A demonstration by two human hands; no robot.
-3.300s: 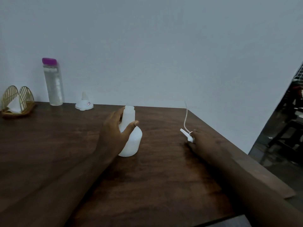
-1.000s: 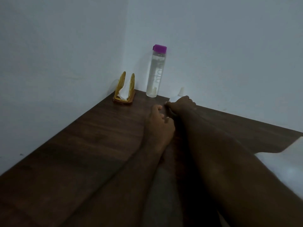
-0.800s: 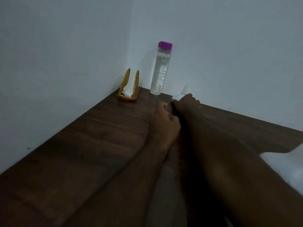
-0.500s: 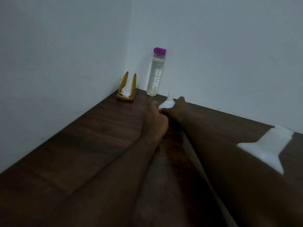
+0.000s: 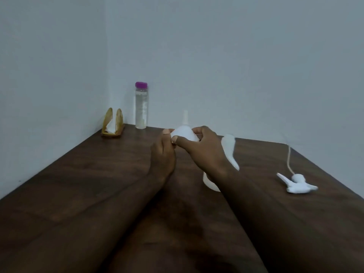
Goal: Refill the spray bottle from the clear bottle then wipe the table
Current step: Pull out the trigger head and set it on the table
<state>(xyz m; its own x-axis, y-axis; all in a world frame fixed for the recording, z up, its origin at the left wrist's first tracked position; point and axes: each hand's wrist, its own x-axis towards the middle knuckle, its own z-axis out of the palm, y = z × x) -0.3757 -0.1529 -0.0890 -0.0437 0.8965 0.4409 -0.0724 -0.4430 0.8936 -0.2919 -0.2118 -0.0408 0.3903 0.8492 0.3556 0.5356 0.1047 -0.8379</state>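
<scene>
A white funnel [image 5: 184, 133] with its spout pointing up is lifted above the table, pinched between my right hand [image 5: 202, 148] and my left hand [image 5: 163, 154]. The white spray bottle [image 5: 228, 152] stands uncapped behind my right wrist, which hides much of it. Its spray head [image 5: 295, 185] with the thin dip tube lies on the table at the right. The clear bottle [image 5: 141, 107] with a purple cap stands upright in the far corner by the wall.
A gold napkin holder [image 5: 113, 123] with white napkins sits in the corner left of the clear bottle. The dark wooden table [image 5: 78, 184] meets walls at the left and back. Its right edge runs past the spray head.
Both hands reached to the funnel near the back wall, took hold of it and brought it nearer, off the table. The view swung right, showing the spray bottle and spray head.
</scene>
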